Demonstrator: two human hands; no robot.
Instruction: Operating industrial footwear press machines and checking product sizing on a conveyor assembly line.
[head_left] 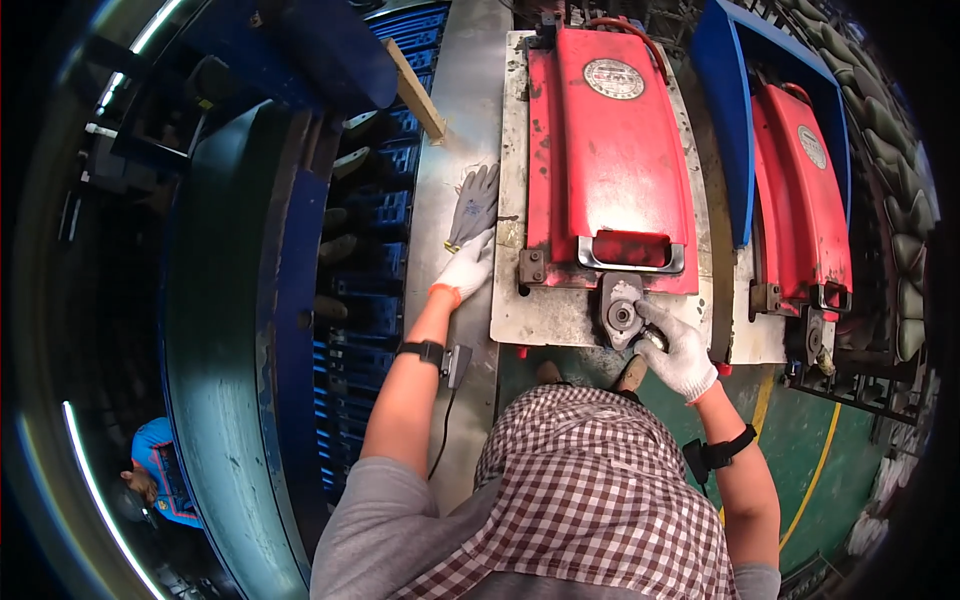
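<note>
Latch knob (624, 316) sits at front edge of red press lid (610, 150), under its handle. Right hand (678, 350) curled around it, gloved. Left hand (466, 268) flat, fingers spread, on steel tabletop (470, 100) beside spare grey glove (476, 205). Risk: glove slips off knob, fingers pinched at hinge plate.

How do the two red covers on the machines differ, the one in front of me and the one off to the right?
The near red cover faces the camera whole, while the far red cover is partly hidden behind a blue panel. The near one looks wider; the far one looks narrower and angled. The right hand works at the latch below the near cover; nobody touches the far one. Both are red with a round label and a metal handle at the lower edge.
</note>
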